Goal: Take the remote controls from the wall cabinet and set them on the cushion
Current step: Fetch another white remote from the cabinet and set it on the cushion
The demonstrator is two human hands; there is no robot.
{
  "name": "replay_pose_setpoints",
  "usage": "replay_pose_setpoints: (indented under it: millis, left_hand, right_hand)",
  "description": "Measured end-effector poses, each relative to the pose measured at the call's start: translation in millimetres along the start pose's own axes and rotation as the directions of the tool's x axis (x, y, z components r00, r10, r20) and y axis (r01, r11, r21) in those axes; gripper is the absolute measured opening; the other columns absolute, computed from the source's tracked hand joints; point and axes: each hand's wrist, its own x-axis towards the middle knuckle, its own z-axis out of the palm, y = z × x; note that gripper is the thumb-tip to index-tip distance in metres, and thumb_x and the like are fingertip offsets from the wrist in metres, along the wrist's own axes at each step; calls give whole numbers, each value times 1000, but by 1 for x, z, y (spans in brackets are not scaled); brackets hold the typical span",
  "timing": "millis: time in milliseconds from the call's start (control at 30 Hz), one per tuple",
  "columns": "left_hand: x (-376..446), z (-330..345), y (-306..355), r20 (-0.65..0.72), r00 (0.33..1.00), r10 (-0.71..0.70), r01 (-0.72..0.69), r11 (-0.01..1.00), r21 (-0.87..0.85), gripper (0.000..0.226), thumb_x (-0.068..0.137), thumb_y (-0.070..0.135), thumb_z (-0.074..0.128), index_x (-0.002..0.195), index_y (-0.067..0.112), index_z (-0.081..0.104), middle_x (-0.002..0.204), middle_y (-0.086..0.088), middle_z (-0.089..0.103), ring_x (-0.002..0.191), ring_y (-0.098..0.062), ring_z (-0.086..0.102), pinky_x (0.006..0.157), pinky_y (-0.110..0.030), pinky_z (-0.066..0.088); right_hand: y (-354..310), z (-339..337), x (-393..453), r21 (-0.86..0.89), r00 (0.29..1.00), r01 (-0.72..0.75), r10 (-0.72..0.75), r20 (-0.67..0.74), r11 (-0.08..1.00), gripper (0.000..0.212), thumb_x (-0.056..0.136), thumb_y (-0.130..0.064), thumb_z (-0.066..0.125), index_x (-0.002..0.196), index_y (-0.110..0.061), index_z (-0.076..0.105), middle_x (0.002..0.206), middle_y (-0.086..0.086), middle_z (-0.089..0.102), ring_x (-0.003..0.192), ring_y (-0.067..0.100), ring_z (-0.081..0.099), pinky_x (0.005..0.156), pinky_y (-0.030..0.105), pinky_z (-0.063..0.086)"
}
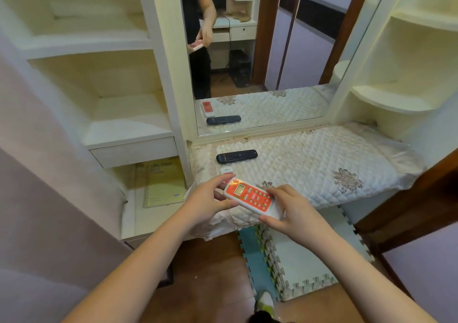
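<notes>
An orange-and-white remote (250, 197) with a small screen hangs just above the front left corner of the quilted cream cushion (309, 164). My left hand (210, 200) grips its top end and my right hand (291, 208) grips its bottom end. A black remote (236, 155) lies flat on the cushion near the mirror. Between it and my hands a white remote (226, 170) lies on the cushion, mostly hidden by my left fingers.
The cream wall cabinet (128, 124) stands at left with bare shelves and a drawer; a yellow notebook (164, 182) lies on its low shelf. A mirror (260, 74) backs the cushion. Curved shelves (396, 99) rise at right. Foam floor mats (297, 260) lie below.
</notes>
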Motion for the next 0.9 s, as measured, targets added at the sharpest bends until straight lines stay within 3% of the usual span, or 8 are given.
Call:
replay_pose_setpoints:
  millis: [67, 233, 333, 467, 600, 667, 800, 900]
  left_hand:
    - [18, 5, -3, 6, 1000, -8, 8, 1000, -14, 67, 79, 27, 77, 138, 37, 47, 112, 12, 61, 87, -8, 65, 77, -24, 54]
    - [64, 22, -14, 0, 998, -58, 58, 998, -32, 62, 81, 21, 76, 135, 34, 49, 112, 13, 63, 87, -17, 65, 69, -9, 47]
    - [92, 35, -17, -30, 993, -113, 111, 991, -77, 56, 81, 14, 75, 129, 31, 52, 113, 9, 64, 83, -12, 63, 68, -6, 46]
    - [131, 55, -23, 41, 981, -190, 195, 957, -216, 50, 81, 6, 74, 121, 29, 54, 118, -1, 65, 95, -12, 67, 89, -29, 55]
    - [164, 72, -32, 61, 956, -287, 292, 912, -288, 47, 79, 9, 77, 116, 32, 58, 119, -1, 67, 102, -21, 68, 90, -42, 55]
    - [176, 79, -37, 70, 937, -344, 347, 882, -318, 47, 79, 10, 78, 119, 26, 58, 117, -1, 68, 99, -20, 68, 87, -39, 56]
    - [194, 90, -48, 81, 884, -461, 452, 796, -402, 45, 81, 9, 75, 121, 15, 55, 102, -8, 71, 93, -13, 69, 71, -17, 50]
    - [204, 100, -57, 35, 840, -541, 492, 733, -470, 42, 83, 9, 73, 121, 6, 55, 105, -22, 69, 92, -20, 70, 68, -18, 52]
  right_hand:
    - [14, 4, 11, 21, 1000, -18, 18, 5, 1000, 70, 82, -47, 67, 139, -14, 43, 129, -2, 48, 116, 12, 49, 96, 23, 40]
    - [56, 19, 45, 52, 997, -46, 43, 57, 998, 70, 81, -50, 65, 139, -17, 43, 125, -3, 47, 112, 11, 49, 89, 19, 37]
    - [83, 27, 67, 109, 995, -68, 60, 77, 992, 68, 79, -48, 67, 136, -18, 45, 121, -2, 47, 110, 12, 51, 90, 22, 40]
    - [114, 37, 86, 175, 988, -141, 126, 93, 974, 64, 78, -47, 68, 132, -20, 46, 120, -5, 46, 108, 12, 52, 90, 23, 43]
    - [143, 41, 103, 182, 972, -203, 176, 155, 962, 59, 79, -46, 67, 128, -19, 47, 118, -2, 46, 107, 14, 53, 88, 23, 42]
    - [156, 46, 113, 190, 962, -237, 203, 182, 953, 59, 80, -43, 67, 129, -17, 46, 120, 1, 47, 109, 16, 53, 88, 24, 42]
    - [169, 57, 131, 202, 932, -317, 266, 246, 927, 60, 80, -42, 69, 128, -14, 46, 119, 6, 50, 108, 21, 54, 86, 28, 41]
    - [173, 69, 142, 259, 894, -405, 321, 311, 877, 54, 76, -41, 72, 118, -13, 52, 111, 7, 57, 103, 23, 58, 81, 31, 44]
